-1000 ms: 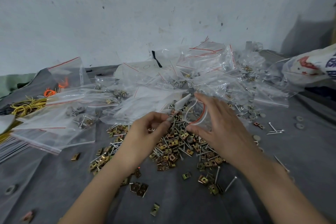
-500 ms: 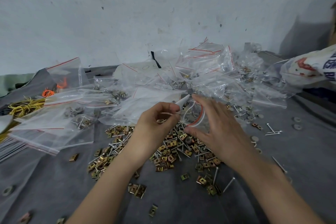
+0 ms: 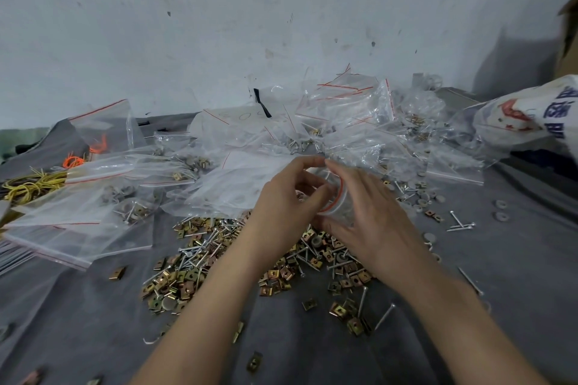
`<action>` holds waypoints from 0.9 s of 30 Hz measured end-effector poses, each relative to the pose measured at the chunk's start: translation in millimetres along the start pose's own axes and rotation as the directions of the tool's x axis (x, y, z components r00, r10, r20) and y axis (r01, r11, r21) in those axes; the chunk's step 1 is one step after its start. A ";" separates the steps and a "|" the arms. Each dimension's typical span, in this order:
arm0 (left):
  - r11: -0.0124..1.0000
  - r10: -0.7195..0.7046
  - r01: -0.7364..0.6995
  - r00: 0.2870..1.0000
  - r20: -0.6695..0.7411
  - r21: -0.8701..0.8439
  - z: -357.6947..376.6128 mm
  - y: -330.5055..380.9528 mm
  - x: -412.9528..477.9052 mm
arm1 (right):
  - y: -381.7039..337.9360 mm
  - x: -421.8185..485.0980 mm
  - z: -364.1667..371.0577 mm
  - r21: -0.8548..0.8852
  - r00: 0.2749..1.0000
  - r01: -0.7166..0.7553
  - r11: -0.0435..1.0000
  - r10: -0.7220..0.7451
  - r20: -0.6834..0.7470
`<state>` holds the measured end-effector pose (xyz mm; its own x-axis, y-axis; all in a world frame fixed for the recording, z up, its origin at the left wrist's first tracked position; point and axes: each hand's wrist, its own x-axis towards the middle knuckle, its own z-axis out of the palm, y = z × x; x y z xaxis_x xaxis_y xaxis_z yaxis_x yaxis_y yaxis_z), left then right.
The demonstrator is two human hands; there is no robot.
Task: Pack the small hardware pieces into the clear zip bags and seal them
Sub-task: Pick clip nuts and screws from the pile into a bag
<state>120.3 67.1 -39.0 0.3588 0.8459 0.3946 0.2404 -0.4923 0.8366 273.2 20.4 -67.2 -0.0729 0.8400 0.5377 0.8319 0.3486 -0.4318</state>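
A small clear zip bag (image 3: 336,197) with a red seal line is held open above a pile of brass clip nuts and silver screws (image 3: 200,256) on the grey cloth. My right hand (image 3: 369,212) grips the bag's mouth from the right, thumb below and fingers above. My left hand (image 3: 284,200) is raised at the bag's mouth with thumb and forefinger curled together at its top edge. Whether a piece sits between those fingertips is hidden.
A heap of clear zip bags (image 3: 341,122), some filled, lies behind the hands. Flat bags (image 3: 78,222) lie at the left beside yellow wire (image 3: 31,187). A printed white sack (image 3: 531,109) sits at the right. Loose screws (image 3: 459,223) and washers scatter right.
My left hand rose from the hardware pile up to the bag's mouth. The right hand kept hold of the bag and lifted it slightly.
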 end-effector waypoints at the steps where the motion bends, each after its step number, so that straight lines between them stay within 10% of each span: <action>1: 1.000 0.011 -0.011 1.000 -0.002 0.004 0.7 1.4 1.7 | 0.9 -0.1 -0.5 0.000 1.000 -0.002 1.000 0.002 -0.006; 12: 0.969 -0.097 0.103 0.995 -0.035 0.224 -26.2 -20.2 -1.8 | 14.9 0.3 -5.5 0.049 0.994 -0.055 0.997 0.059 -0.087; 20: 0.725 -0.065 -0.157 0.954 0.294 0.671 -6.6 -44.3 -26.0 | 17.8 0.2 -10.5 0.192 0.982 -0.093 0.977 0.122 -0.146; 27: 0.590 -0.007 -0.228 0.958 0.288 0.774 1.9 -46.2 -25.9 | 21.5 4.1 -17.6 0.378 0.952 -0.093 0.921 0.193 -0.236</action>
<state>101.6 67.5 -88.5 0.6017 0.7545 0.2622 0.7582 -0.6427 0.1094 300.5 24.1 -61.6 0.2210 0.7688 0.6001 0.5650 0.4006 -0.7213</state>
